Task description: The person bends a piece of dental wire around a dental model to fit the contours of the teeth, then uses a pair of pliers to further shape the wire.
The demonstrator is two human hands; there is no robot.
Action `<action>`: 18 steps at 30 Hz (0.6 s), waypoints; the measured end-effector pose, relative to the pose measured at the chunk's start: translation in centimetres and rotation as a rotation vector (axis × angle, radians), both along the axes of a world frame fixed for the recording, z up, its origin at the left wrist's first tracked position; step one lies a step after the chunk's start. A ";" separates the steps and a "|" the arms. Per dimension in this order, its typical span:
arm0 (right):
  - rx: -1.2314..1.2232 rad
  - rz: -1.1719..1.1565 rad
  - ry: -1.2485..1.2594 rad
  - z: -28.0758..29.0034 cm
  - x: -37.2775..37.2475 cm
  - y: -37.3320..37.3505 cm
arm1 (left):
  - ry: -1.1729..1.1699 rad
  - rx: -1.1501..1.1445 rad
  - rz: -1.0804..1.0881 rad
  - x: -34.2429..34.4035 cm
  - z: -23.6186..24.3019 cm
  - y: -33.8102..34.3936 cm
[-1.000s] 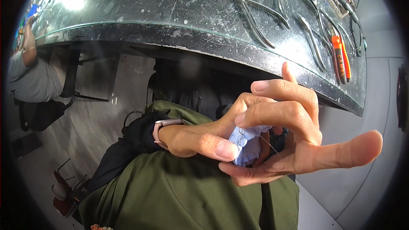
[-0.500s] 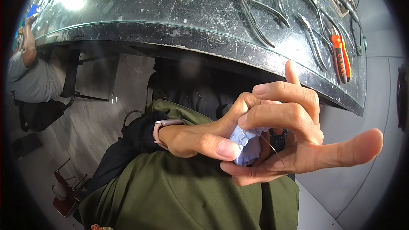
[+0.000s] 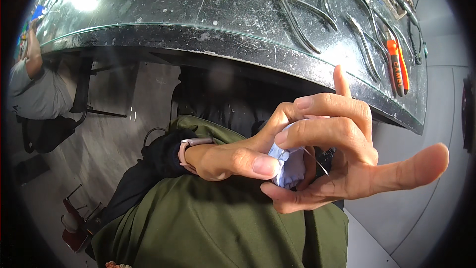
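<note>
In front of my lap I hold a small pale-blue lump (image 3: pixel 292 168) that looks like a plaster dental cast, partly covered by fingers. My left hand (image 3: pixel 238 161) grips its left side, the thumb pressed on its face and the other fingers mostly hidden behind. From the right, my right hand (image 3: pixel 347 156) curls round it, two bent fingers over its top and a fingertip below; another finger sticks out to the right. A thin metal wire (image 3: pixel 316 163) runs from the lump toward the right palm. Whether fingers hold the wire is unclear.
Ahead is a glass-topped dark bench (image 3: pixel 163 5). Pliers (image 3: pixel 292 12), more pliers (image 3: pixel 364 47) and orange-handled pliers (image 3: pixel 397 67) lie on its right side, beyond my hands. A person in a grey top (image 3: pixel 39 92) sits at the far left. A stool (image 3: pixel 74 231) stands at lower left.
Both hands and the pale-blue lump have shifted up slightly. The lump has turned a little, and the wire's angle has changed slightly. Both hands keep their hold.
</note>
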State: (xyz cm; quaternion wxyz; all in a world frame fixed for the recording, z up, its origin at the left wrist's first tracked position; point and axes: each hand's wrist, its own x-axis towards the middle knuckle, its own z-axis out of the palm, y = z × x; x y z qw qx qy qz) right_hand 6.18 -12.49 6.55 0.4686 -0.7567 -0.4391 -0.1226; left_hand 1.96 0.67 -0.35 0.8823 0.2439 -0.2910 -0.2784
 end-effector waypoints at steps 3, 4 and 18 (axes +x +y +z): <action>0.008 -0.005 0.019 -0.1 0.0 0.1 | 0.011 -0.014 0.004 0.0 -0.1 0.0; 0.014 -0.022 0.029 -0.1 -0.1 0.2 | 0.017 -0.021 0.001 0.0 0.0 -0.1; 0.375 -0.123 -0.295 -3.4 -1.8 -1.0 | 0.307 -0.211 0.244 0.4 1.6 -0.6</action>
